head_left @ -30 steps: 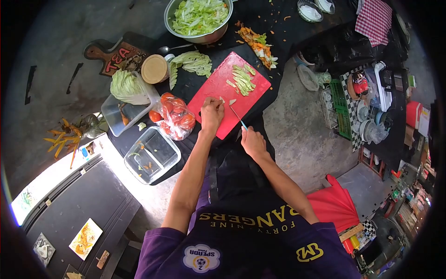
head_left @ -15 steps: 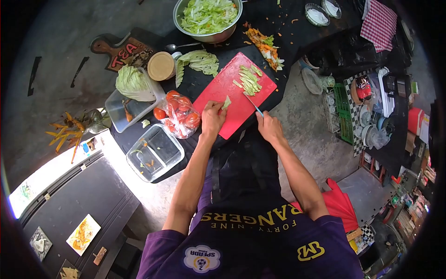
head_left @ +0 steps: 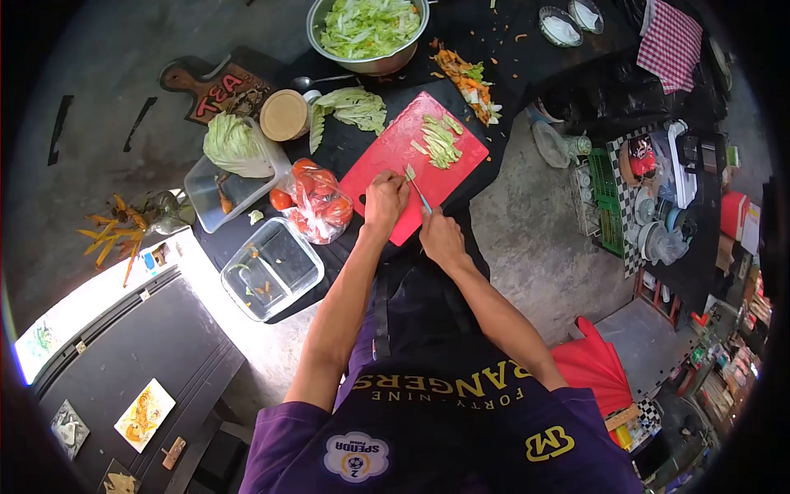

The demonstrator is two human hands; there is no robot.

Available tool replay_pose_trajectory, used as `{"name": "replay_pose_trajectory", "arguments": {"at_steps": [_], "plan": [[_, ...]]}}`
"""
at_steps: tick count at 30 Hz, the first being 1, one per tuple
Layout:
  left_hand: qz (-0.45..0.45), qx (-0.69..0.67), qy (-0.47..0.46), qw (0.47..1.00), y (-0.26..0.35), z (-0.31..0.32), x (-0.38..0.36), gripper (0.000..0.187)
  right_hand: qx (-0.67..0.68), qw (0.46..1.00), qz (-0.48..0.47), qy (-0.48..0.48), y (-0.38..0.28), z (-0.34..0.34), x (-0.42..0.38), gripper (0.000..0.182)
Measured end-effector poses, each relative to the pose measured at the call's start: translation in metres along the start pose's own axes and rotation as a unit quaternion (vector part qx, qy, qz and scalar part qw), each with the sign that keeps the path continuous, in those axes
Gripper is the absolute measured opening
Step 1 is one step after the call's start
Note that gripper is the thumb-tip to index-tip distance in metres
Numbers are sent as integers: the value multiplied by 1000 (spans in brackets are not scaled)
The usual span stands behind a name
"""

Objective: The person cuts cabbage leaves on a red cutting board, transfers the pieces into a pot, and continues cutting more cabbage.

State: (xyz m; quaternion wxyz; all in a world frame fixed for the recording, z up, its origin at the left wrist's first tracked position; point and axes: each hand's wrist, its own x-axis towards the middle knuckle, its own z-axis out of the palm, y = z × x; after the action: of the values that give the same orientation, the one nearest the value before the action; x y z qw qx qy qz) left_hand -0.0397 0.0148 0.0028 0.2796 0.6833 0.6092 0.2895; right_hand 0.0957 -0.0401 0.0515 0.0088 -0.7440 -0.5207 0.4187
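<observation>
A red cutting board lies aslant on the black-covered table. My right hand grips a knife by its light-blue handle, with the blade over the board close to my left fingertips. On the board, the curled fingers of my left hand press down on a small piece of cabbage, mostly hidden under them. Sliced cabbage strips lie in a pile towards the board's right side. Just left of my left hand sits a plastic bag of tomatoes.
A metal pot of shredded cabbage stands at the back, beside vegetable scraps. Further left are cabbage leaves, a lidded mug, a cabbage chunk on a plastic container, and a divided glass container.
My right hand has brought the knife left and nearer to me, away from the sliced strips and up beside my left hand. My left hand has shifted slightly right, its fingers more curled.
</observation>
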Motion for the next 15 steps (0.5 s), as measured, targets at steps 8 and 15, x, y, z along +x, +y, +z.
{"name": "replay_pose_trajectory", "arguments": {"at_steps": [8, 15], "plan": [[-79, 1, 6, 997, 6, 8, 0, 16, -26, 999, 33, 5, 27, 19, -17, 43], [-180, -92, 69, 977, 9, 2, 5, 22, -83, 995, -56, -13, 59, 17, -29, 43]]}}
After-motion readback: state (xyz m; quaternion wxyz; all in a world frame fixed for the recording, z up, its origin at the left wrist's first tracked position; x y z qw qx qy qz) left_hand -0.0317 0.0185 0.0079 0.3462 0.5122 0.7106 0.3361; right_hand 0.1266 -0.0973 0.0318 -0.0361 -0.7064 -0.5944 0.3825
